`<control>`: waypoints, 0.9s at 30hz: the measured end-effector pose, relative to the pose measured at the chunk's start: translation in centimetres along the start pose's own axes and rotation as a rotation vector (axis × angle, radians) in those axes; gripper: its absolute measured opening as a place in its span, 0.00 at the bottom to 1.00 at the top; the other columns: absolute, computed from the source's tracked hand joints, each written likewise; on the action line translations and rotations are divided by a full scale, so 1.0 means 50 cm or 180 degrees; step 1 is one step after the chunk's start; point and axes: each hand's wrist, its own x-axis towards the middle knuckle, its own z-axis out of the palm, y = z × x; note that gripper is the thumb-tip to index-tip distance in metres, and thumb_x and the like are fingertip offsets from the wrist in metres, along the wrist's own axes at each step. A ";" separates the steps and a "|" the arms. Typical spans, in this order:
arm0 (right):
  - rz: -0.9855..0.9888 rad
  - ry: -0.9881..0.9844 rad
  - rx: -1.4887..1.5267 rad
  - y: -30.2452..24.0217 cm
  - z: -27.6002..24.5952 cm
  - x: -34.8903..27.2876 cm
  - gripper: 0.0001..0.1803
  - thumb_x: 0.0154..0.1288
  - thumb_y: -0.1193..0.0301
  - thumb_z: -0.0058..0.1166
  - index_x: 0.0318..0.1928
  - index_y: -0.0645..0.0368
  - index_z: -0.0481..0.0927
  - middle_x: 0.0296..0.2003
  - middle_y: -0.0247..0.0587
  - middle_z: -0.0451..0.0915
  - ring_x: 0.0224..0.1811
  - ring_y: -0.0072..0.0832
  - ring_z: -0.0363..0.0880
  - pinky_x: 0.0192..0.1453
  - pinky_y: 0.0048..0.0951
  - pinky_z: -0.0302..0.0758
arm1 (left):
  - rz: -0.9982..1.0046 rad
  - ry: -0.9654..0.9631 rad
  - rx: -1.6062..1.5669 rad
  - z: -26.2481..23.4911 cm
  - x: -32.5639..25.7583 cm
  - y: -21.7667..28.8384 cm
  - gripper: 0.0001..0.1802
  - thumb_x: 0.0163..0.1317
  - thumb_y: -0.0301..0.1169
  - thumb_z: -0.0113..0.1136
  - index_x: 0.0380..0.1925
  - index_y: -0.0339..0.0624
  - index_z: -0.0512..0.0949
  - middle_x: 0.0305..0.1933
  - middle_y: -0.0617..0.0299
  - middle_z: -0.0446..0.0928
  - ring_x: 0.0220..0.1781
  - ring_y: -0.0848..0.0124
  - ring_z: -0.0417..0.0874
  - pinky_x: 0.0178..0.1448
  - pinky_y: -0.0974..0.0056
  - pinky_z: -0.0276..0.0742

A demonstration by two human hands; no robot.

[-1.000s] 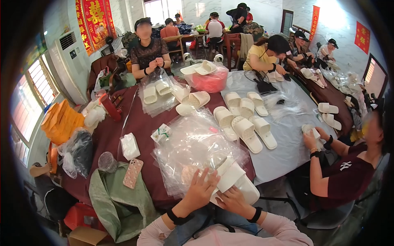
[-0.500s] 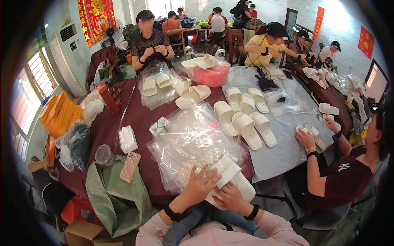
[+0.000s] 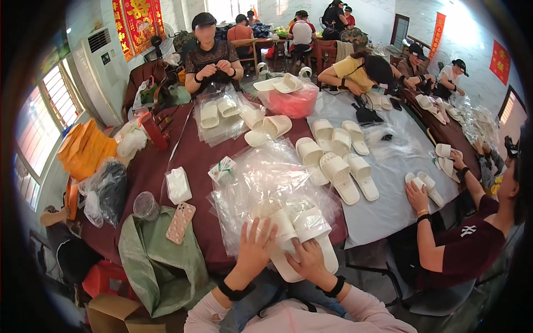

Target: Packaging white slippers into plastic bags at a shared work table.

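Two white slippers lie side by side at the table's near edge, toes on a pile of clear plastic bags [image 3: 252, 172]. My left hand [image 3: 255, 247] is open beside the left slipper [image 3: 281, 226], its fingers stretched out and pointing away from me. My right hand [image 3: 308, 260] has its fingers tucked under the strap of the right slipper [image 3: 311, 220], and the fingertips are hidden there. The heel ends of both slippers jut over the table edge toward me.
Several white slippers [image 3: 340, 169] stand on the grey cloth [image 3: 388, 194] to the right. A phone [image 3: 181, 223], tissue pack [image 3: 178, 185], plastic cup [image 3: 146, 206] and green sack [image 3: 161, 266] lie left. A co-worker's hand [image 3: 415, 194] rests near slippers. Opposite, another person [image 3: 214, 61] works beside bagged slippers.
My left hand has slid left off the slipper's strap and its fingers have lifted. The slippers now lie side by side with both straps showing. The whole view has shifted slightly.
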 end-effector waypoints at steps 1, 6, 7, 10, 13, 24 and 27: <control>0.0050 0.0040 -0.0009 -0.005 0.000 0.006 0.25 0.54 0.64 0.61 0.48 0.68 0.75 0.36 0.52 0.75 0.40 0.46 0.74 0.49 0.43 0.68 | -0.0009 -0.0002 0.0005 0.002 -0.007 -0.006 0.26 0.57 0.31 0.52 0.58 0.44 0.70 0.59 0.52 0.69 0.61 0.50 0.68 0.66 0.43 0.58; 0.0055 0.0161 0.0034 -0.014 0.005 0.011 0.25 0.52 0.63 0.61 0.48 0.68 0.76 0.35 0.52 0.75 0.40 0.46 0.74 0.48 0.43 0.69 | -0.0311 0.0351 -0.0300 0.024 -0.017 -0.020 0.22 0.52 0.27 0.56 0.50 0.42 0.74 0.41 0.57 0.70 0.46 0.59 0.72 0.56 0.49 0.67; 0.0081 0.0178 0.0024 -0.016 0.004 0.012 0.25 0.52 0.64 0.62 0.47 0.68 0.76 0.35 0.52 0.75 0.40 0.46 0.74 0.48 0.43 0.69 | -0.0313 0.0354 -0.0288 0.028 -0.018 -0.027 0.22 0.52 0.27 0.56 0.50 0.42 0.74 0.41 0.57 0.70 0.46 0.59 0.72 0.56 0.49 0.67; 0.0038 0.0191 0.0036 -0.016 0.002 0.010 0.26 0.52 0.64 0.62 0.48 0.69 0.76 0.35 0.51 0.75 0.39 0.47 0.73 0.48 0.44 0.68 | -0.0157 0.0700 -0.0277 0.035 -0.022 -0.052 0.12 0.55 0.25 0.57 0.41 0.42 0.75 0.40 0.58 0.71 0.47 0.58 0.73 0.58 0.50 0.67; 0.0003 0.0101 0.0202 -0.014 -0.003 0.005 0.26 0.52 0.63 0.62 0.48 0.69 0.76 0.35 0.51 0.75 0.40 0.47 0.73 0.48 0.44 0.68 | -0.0286 0.0806 -0.0104 0.033 -0.014 -0.068 0.09 0.54 0.25 0.58 0.36 0.43 0.74 0.40 0.58 0.72 0.48 0.58 0.73 0.61 0.48 0.65; 0.0174 0.0105 0.0478 -0.007 -0.018 -0.017 0.30 0.49 0.66 0.65 0.51 0.70 0.73 0.39 0.53 0.74 0.44 0.50 0.72 0.49 0.45 0.66 | 0.0022 0.0636 -0.0219 0.030 -0.027 -0.109 0.24 0.46 0.23 0.54 0.48 0.39 0.74 0.37 0.58 0.72 0.39 0.61 0.75 0.41 0.61 0.74; 0.0227 0.0107 0.0486 -0.008 -0.025 -0.020 0.30 0.49 0.67 0.65 0.51 0.69 0.73 0.39 0.52 0.75 0.44 0.49 0.72 0.49 0.45 0.67 | 0.0118 0.0643 -0.0178 0.024 -0.026 -0.112 0.26 0.46 0.23 0.54 0.51 0.40 0.75 0.35 0.59 0.72 0.33 0.64 0.75 0.35 0.63 0.73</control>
